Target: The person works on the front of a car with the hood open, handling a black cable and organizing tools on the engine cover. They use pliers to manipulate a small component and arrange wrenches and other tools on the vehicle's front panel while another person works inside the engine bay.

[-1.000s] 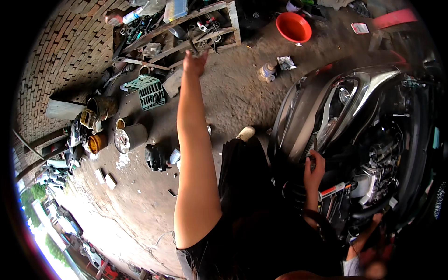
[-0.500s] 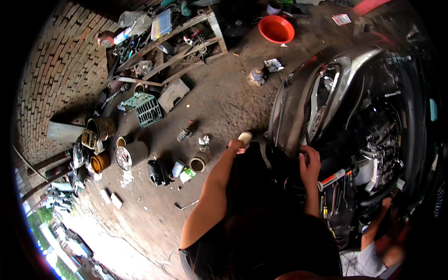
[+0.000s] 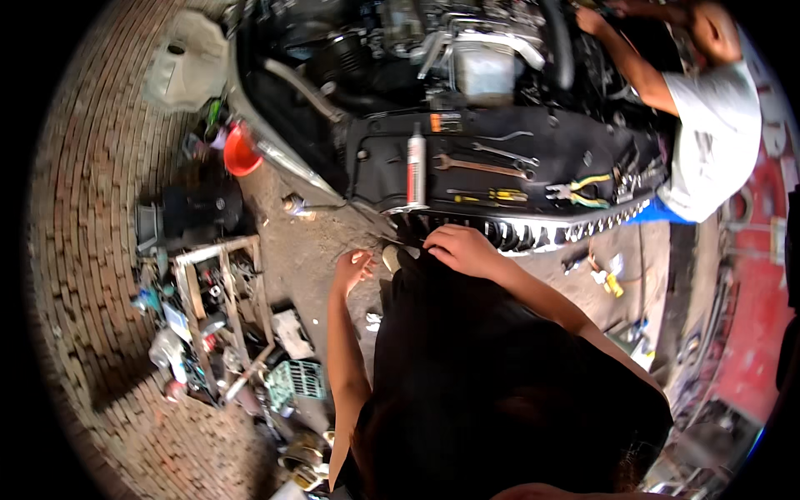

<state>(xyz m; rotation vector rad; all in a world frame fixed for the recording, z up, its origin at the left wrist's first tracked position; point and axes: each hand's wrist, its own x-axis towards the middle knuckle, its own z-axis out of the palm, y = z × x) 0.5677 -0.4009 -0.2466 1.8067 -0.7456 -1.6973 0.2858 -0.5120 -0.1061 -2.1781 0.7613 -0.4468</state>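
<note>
My left hand (image 3: 357, 268) hangs over the dirt floor with its fingers loosely bent and apart, holding nothing I can see. My right hand (image 3: 454, 248) is held in front of the car's front edge, fingers slightly bent and apart, nothing visible in them. Just beyond it a black cover panel (image 3: 387, 158) lies across the front of the engine bay. On the panel are a white and red tube (image 3: 416, 171), a long wrench (image 3: 479, 167), a shorter wrench (image 3: 505, 153), yellow-handled screwdrivers (image 3: 500, 195) and pliers (image 3: 579, 192).
A person in a white shirt (image 3: 717, 125) reaches into the engine bay (image 3: 492, 67) at the far right. On the left are a red basin (image 3: 242, 150), a cluttered wooden frame (image 3: 225, 250), a green crate (image 3: 296, 381) and a brick wall (image 3: 75, 208). A bottle-shaped jack (image 3: 297, 205) stands near the car.
My view has swung right, bringing the car's engine bay and tools in front of me. Both hands remain apart; the other person now shows at the upper right.
</note>
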